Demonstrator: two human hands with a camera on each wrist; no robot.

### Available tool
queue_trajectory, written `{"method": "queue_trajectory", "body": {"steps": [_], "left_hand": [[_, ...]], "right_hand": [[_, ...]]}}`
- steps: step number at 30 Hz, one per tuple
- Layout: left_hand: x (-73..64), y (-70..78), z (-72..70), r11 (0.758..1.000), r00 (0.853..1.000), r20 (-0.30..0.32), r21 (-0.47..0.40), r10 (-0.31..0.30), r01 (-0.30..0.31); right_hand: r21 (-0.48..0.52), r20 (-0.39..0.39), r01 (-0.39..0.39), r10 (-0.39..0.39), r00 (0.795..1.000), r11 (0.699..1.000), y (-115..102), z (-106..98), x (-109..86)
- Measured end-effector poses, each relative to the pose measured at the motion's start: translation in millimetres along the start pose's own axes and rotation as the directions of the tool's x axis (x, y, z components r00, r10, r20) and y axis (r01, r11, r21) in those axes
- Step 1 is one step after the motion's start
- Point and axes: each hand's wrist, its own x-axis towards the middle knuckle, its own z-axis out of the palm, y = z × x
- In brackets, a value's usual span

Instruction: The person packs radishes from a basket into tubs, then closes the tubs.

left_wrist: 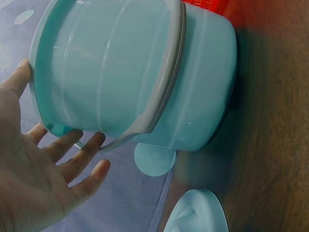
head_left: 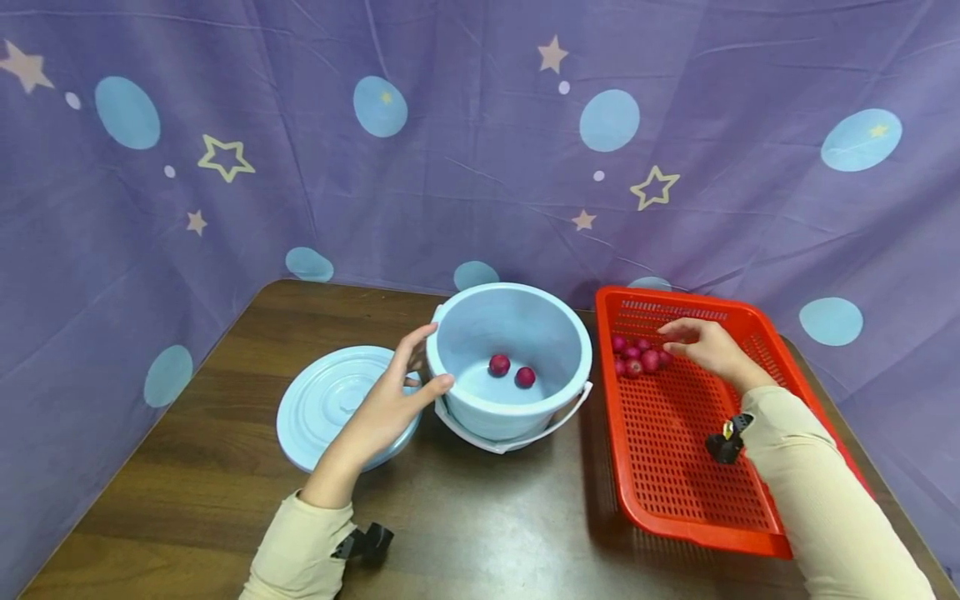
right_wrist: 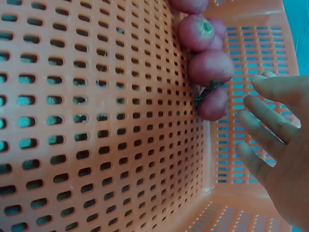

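Note:
A light blue bucket (head_left: 517,392) stands upright, its handle hanging down at the front. Inside lie two round red radishes (head_left: 498,364). My left hand (head_left: 393,404) holds the bucket at the left of its rim, thumb at the edge and other fingers spread along the outside, as the left wrist view shows. My right hand (head_left: 705,346) reaches over the red plastic basket (head_left: 675,450), its fingers loosely bent and nothing between them. Just left of those fingers, several radishes (right_wrist: 211,66) lie bunched in the basket's far left corner.
A round light blue lid (head_left: 318,408) lies on the brown wooden table (head_left: 187,467), left of the bucket and partly behind my left hand. A purple curtain (head_left: 480,167) with stars and ovals hangs along the table's back. The basket's raised walls surround the radishes.

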Motion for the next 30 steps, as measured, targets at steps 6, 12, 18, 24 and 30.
{"method": "queue_trajectory", "body": {"steps": [6,12,18,24,30], "left_hand": [[-0.5,1.3,0.1,1.000,1.000,-0.006,-0.002,0.001,-0.001],[-0.4,1.5,0.0,1.000,1.000,-0.004,0.003,-0.001,0.001],[-0.2,0.7,-0.3,1.000,1.000,-0.003,0.005,0.002,-0.002],[-0.3,0.2,-0.6,1.000,1.000,-0.001,0.010,-0.002,0.002],[-0.3,0.1,0.0,1.000,1.000,0.002,0.012,-0.004,0.004]], "right_hand": [[-0.004,0.051,-0.038,0.038,0.998,0.999,10.3,2.7,2.7],[-0.022,0.104,-0.026,0.028,0.994,0.999,18.9,5.6,5.0],[-0.024,0.141,-0.027,0.030,0.990,0.999,15.4,7.6,6.0],[-0.052,0.142,-0.051,0.058,0.988,0.997,14.1,9.3,7.6],[-0.079,0.130,-0.053,0.063,0.989,0.995,14.7,9.1,5.4]]}}
